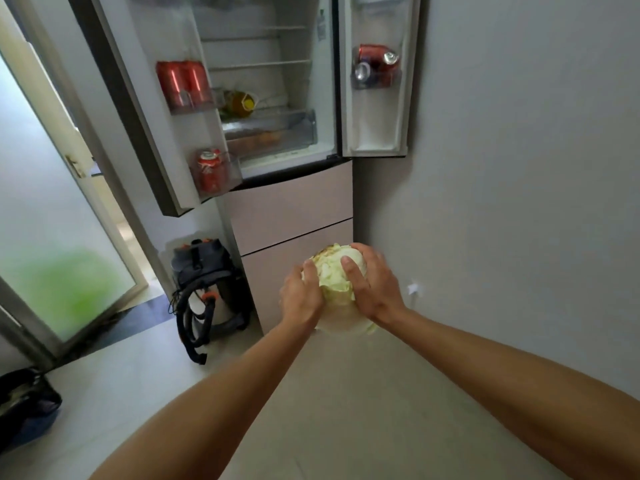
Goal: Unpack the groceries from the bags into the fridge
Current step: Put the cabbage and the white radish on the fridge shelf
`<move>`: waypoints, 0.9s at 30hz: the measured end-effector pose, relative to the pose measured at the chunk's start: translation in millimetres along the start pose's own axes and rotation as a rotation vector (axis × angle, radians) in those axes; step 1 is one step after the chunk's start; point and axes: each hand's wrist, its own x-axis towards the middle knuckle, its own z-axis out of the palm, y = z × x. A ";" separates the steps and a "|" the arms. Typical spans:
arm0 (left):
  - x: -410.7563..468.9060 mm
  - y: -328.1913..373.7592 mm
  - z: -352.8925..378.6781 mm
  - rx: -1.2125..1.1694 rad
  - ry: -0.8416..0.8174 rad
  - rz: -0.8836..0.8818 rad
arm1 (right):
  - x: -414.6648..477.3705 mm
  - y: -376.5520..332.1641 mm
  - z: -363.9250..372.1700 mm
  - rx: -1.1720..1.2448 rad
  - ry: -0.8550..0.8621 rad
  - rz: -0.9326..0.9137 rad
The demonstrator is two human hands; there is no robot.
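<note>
Grey wall stands beside an open fridge (294,202) with red cans (183,84) in its door racks. Before its lower drawers, the left hand (301,296) and right hand (374,289) each grip one side of a cabbage (332,275), held in the air.

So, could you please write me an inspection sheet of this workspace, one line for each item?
Surface: pale floor under the person's arms.
Job's things: cabbage held in front of the fridge, whose two upper doors stand open; red cans on shelves of both doors.
Clutter: vacuum cleaner beside the fridge; dark bag at the lower left edge.
Hands: left hand and right hand both grip the cabbage, one on each side.
Cables: the vacuum cleaner's black hose and a thin cord at its side.
Surroundings: grey wall on the right, frosted glass door on the left.
</note>
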 end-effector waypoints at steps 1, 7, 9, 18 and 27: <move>20.4 3.1 7.1 -0.006 0.002 0.010 | 19.4 4.2 4.1 -0.002 0.006 -0.001; 150.7 20.4 62.2 -0.034 0.012 0.008 | 150.4 47.1 35.2 0.014 0.014 -0.018; 199.0 28.1 81.6 -0.064 0.022 0.016 | 201.4 62.2 46.6 0.029 0.010 -0.026; 390.9 89.8 115.0 -0.028 0.157 0.064 | 413.2 73.3 91.0 0.075 -0.044 -0.146; 601.5 129.7 133.0 -0.029 0.252 0.153 | 615.1 69.3 162.3 0.128 0.038 -0.242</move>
